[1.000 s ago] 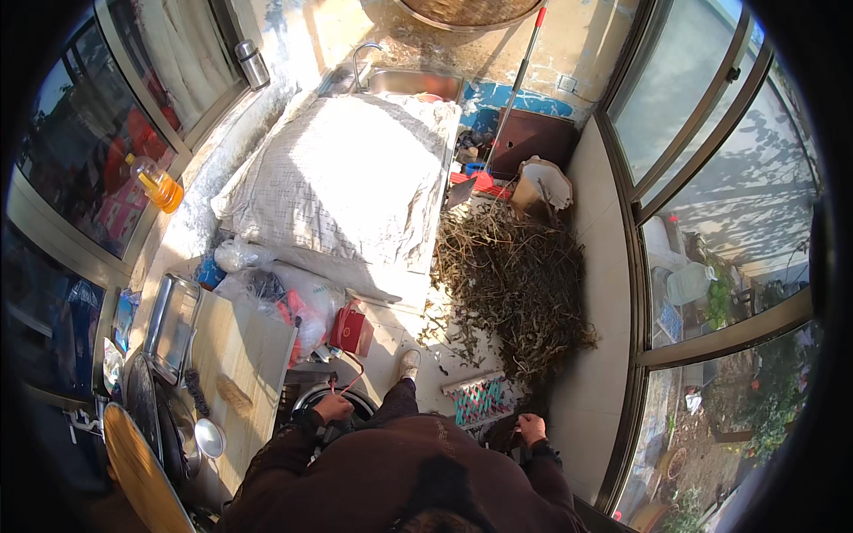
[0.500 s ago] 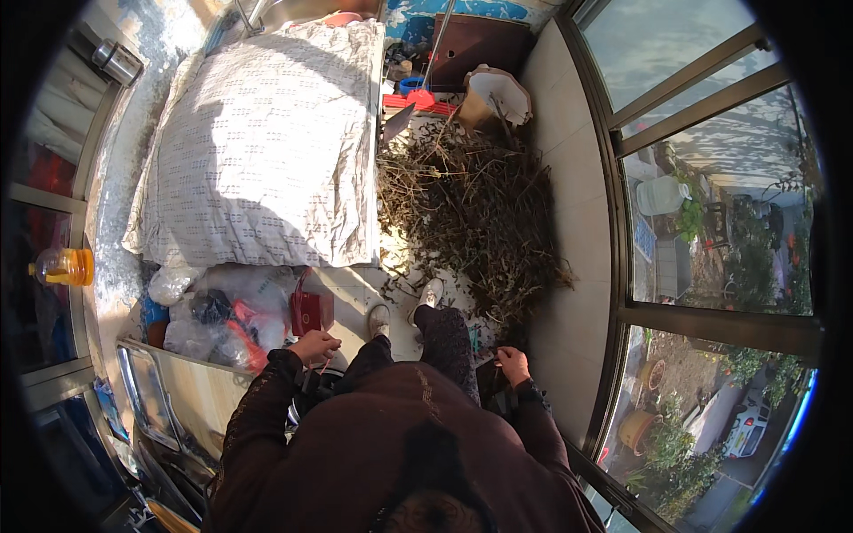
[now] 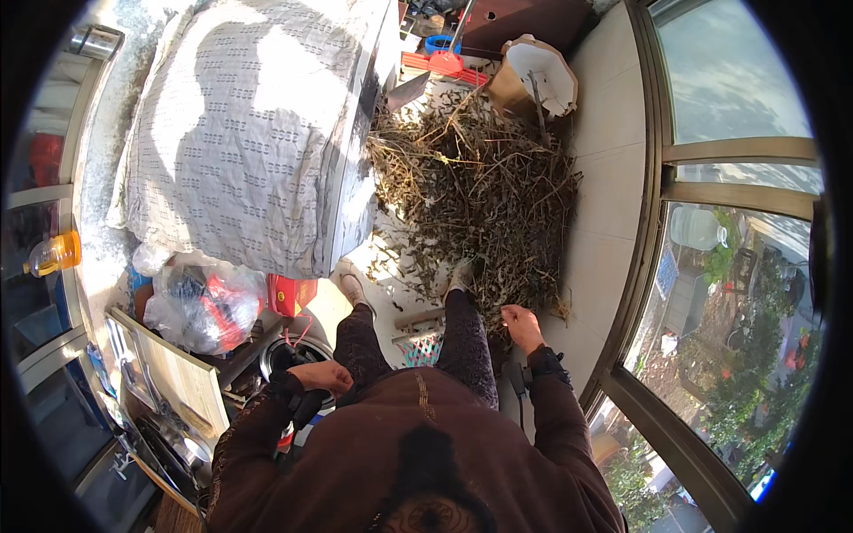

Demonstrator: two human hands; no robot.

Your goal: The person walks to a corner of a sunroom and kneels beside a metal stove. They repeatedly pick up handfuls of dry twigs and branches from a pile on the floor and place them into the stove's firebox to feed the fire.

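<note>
My left hand (image 3: 323, 377) is beside my left thigh with its fingers curled in; whatever they hold, if anything, is hidden. Out to the right, above the near edge of the plant pile, is my right hand (image 3: 522, 329). Its fingers are bent toward the thumb, and I cannot make out anything between them. A heap of dry brown stalks and leaves (image 3: 484, 186) covers much of the floor ahead, reaching my right shoe. Between my legs stands a small basket-like thing (image 3: 421, 346) with turquoise and pink patches. Left of my left leg is a round dark pot or basin (image 3: 293, 355), partly hidden.
A raised surface under a patterned cloth (image 3: 249, 160) fills the left. Plastic bags (image 3: 204, 311) and a red box (image 3: 290, 295) lie below it. Windows (image 3: 737, 266) line the right wall. Beyond the stalks stand an open carton-like container (image 3: 542, 80) and a red broom or dustpan (image 3: 444, 64).
The view has shifted and my feet are farther apart. My left hand is closer to my body; my right hand has moved forward. The basket-like thing shows more fully between my legs.
</note>
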